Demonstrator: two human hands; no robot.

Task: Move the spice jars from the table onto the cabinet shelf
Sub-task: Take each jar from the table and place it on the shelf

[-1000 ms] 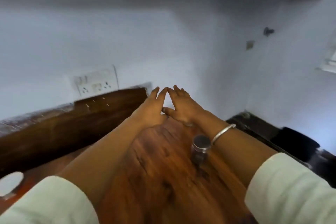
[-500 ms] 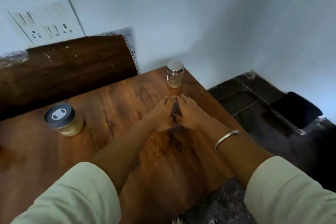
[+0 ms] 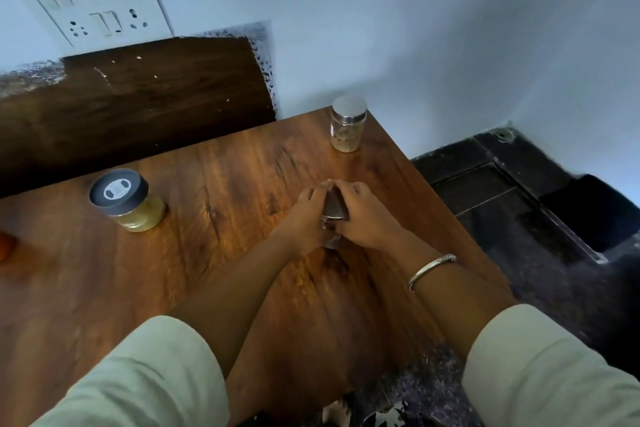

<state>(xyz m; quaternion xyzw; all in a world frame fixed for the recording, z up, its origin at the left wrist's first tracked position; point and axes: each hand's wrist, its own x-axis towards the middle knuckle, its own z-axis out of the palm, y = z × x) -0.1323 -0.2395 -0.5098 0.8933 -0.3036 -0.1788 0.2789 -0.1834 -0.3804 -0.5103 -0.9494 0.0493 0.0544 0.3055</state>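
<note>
A small dark-lidded spice jar stands on the wooden table, mostly hidden between my hands. My left hand grips its left side and my right hand curls round its right side and lid. A second jar with a silver lid stands at the table's far right corner. A wider jar with a black lid holding yellowish contents sits at the left. No cabinet shelf is in view.
A dark wooden board leans against the wall behind the table, below a switch panel. An orange object shows at the left edge. Right of the table lies a dark floor with a black bin.
The view has tilted down from the wall to the table. My hands came down from the far wall and closed round the small dark-lidded jar.
</note>
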